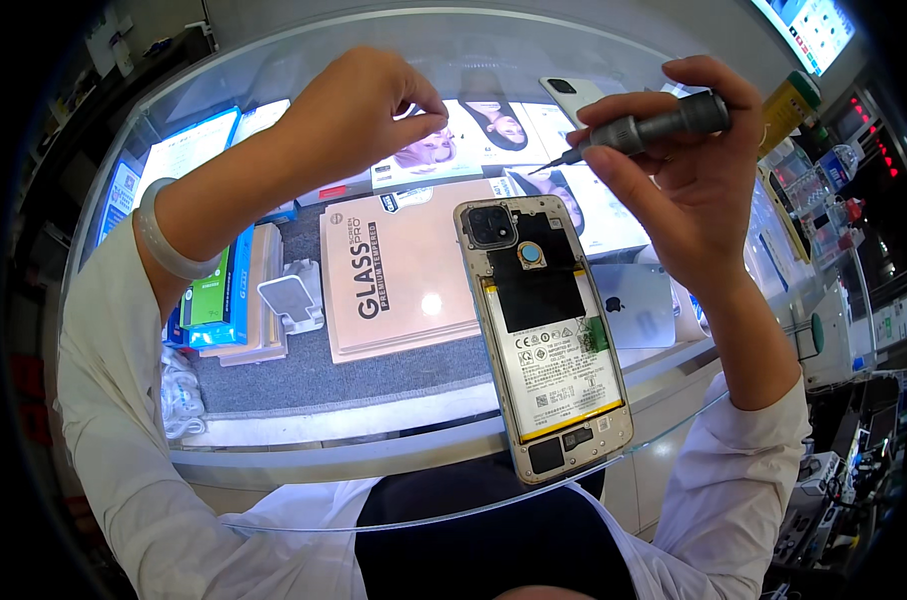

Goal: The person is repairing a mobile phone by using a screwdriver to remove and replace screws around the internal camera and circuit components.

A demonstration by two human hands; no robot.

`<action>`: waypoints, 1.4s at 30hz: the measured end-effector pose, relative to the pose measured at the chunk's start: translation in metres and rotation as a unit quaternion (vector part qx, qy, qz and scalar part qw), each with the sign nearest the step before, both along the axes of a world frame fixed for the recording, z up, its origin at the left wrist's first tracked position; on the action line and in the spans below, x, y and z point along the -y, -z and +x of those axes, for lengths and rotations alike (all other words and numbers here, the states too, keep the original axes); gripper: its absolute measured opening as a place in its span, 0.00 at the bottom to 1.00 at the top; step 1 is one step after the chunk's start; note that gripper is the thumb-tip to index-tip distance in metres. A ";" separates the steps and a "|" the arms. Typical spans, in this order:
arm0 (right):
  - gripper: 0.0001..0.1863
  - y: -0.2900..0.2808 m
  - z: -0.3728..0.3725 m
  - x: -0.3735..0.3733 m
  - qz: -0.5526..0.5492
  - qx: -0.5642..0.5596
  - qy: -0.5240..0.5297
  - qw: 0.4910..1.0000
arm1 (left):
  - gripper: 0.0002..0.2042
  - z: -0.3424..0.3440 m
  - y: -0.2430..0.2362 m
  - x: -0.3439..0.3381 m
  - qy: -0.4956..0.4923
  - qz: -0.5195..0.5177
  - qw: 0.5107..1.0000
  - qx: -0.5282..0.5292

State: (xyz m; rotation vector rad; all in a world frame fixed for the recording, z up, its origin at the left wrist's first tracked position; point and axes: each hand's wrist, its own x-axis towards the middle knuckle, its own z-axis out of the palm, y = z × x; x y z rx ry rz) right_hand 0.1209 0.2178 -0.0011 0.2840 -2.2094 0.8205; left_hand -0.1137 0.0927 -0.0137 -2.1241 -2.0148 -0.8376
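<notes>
L hand [372, 105] raised, pinched, can't tell if holding; R hand [702, 190] grips tilted screwdriver [669, 122].

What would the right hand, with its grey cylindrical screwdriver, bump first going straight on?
Its screwdriver would probably meet the clear glass countertop near the top of the opened phone with exposed white battery; how high the tip hovers is unclear.

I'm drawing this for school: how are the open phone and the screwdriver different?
The open phone is a wide, flat rectangle; the screwdriver is slim with a pointed tip. The open phone lies down; the screwdriver is held in the right hand. The open phone shows a white battery; the screwdriver is gray.
</notes>
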 end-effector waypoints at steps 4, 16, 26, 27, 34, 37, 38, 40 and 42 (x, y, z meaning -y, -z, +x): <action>0.33 0.001 -0.001 0.002 -0.001 0.011 0.001 1.000 | 0.06 0.001 0.005 0.004 -0.011 0.001 0.997 -0.077; 0.34 -0.001 0.001 0.002 -0.002 0.016 -0.001 1.000 | 0.09 0.005 -0.002 0.007 -0.024 -0.045 0.998 -0.041; 0.35 0.000 0.000 0.006 0.020 0.058 -0.037 0.997 | 0.08 0.005 -0.003 0.006 -0.006 -0.008 1.000 -0.028; 0.35 0.001 0.000 0.006 0.015 0.062 -0.038 0.997 | 0.08 0.006 -0.005 0.007 -0.001 0.001 1.000 -0.028; 0.35 0.002 -0.001 0.008 0.010 0.065 -0.033 0.997 | 0.06 0.020 -0.004 0.011 0.122 0.019 0.991 0.043; 0.35 0.002 -0.001 0.008 0.000 0.068 -0.041 0.997 | 0.05 0.024 -0.004 0.013 0.156 -0.003 0.986 0.062; 0.35 0.001 0.000 0.008 -0.008 0.071 -0.044 0.996 | 0.05 0.026 -0.005 0.013 0.161 -0.011 0.985 0.065; 0.35 0.001 -0.001 0.008 -0.022 0.082 -0.049 0.995 | 0.05 0.026 -0.005 0.013 0.164 -0.029 0.984 0.068; 0.35 -0.002 0.000 0.011 -0.032 0.097 -0.049 0.994 | 0.05 0.027 -0.006 0.014 0.168 -0.049 0.982 0.072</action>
